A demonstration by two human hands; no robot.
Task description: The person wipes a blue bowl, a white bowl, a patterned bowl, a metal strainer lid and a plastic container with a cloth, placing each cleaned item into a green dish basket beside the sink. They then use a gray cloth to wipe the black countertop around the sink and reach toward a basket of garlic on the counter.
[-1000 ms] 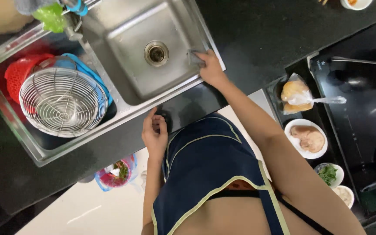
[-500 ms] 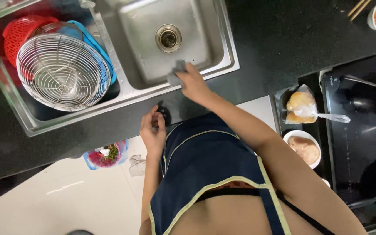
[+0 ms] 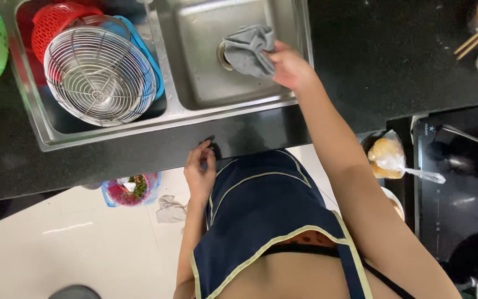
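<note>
The right hand (image 3: 289,66) holds a soft, crumpled grey cloth (image 3: 248,50) over the steel sink (image 3: 206,94). The left hand (image 3: 200,169), fingers curled, rests at the black desk (image 3: 139,152) edge.

Grey cloth (image 3: 248,51), steel sink (image 3: 239,94), navy apron (image 3: 261,205) w/ yellow trim.

We saw the right basin (image 3: 206,83) open around the grey cloth (image 3: 248,49) — the left basin crowded by wire basket (image 3: 99,76) and red colander (image 3: 56,22).
</note>
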